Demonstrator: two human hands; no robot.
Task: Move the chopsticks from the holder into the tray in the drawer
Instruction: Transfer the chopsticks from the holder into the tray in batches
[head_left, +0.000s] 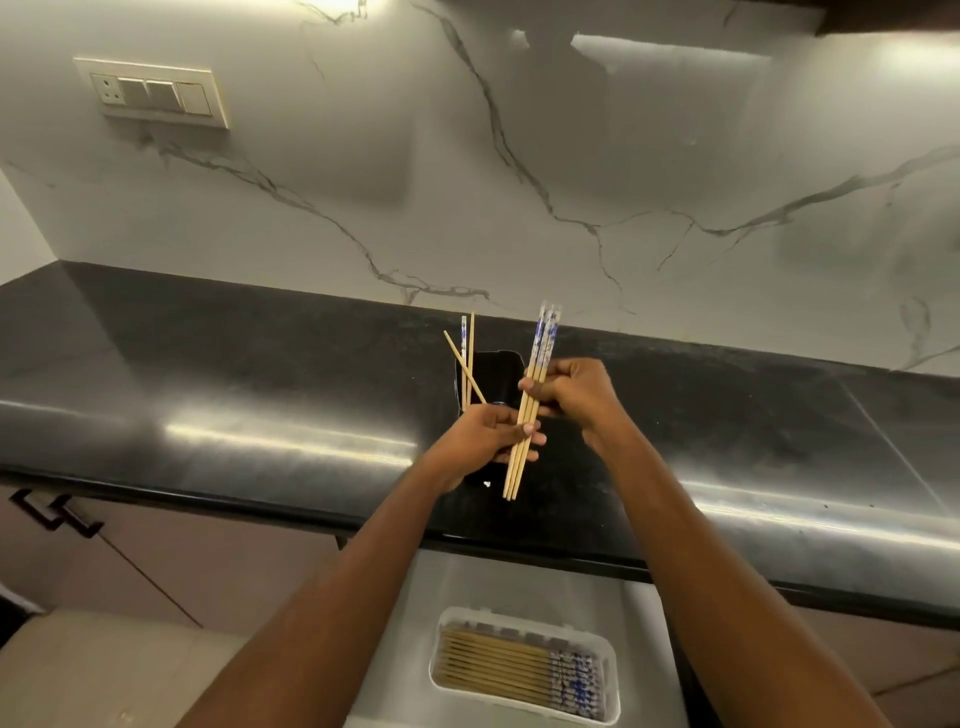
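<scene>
1. At the far left, a dark angular metal cabinet handle (54, 514) sits on a brown cabinet front below the counter edge.
2. A cream wall plate with a socket and switches (156, 93) is fixed high on the white, grey-veined marble wall (675, 156).
3. A glossy black stone countertop (260, 364) runs across the view.
4. Three loose wooden chopsticks (466, 358) lean against the left side of a tall black holder (493, 374) standing on the countertop.
5. The left hand (483, 436) is in front of the holder; its thumb and fingers pinch the lower half of a bundle of chopsticks.
6. Below the counter, an open grey metal drawer (410, 613) carries a white rectangular plastic tray (467, 616). A row of tray chopsticks (498, 665) lies flat in it, side by side, blue-patterned ends to the right.
7. The bundle of wooden chopsticks with blue-and-white patterned tops (530, 415) is held nearly upright above the countertop, just right of the holder's mouth, patterned ends up.
8. The right hand (576, 389) has its fingers curled round the bundle's middle, just above the left hand.
</scene>
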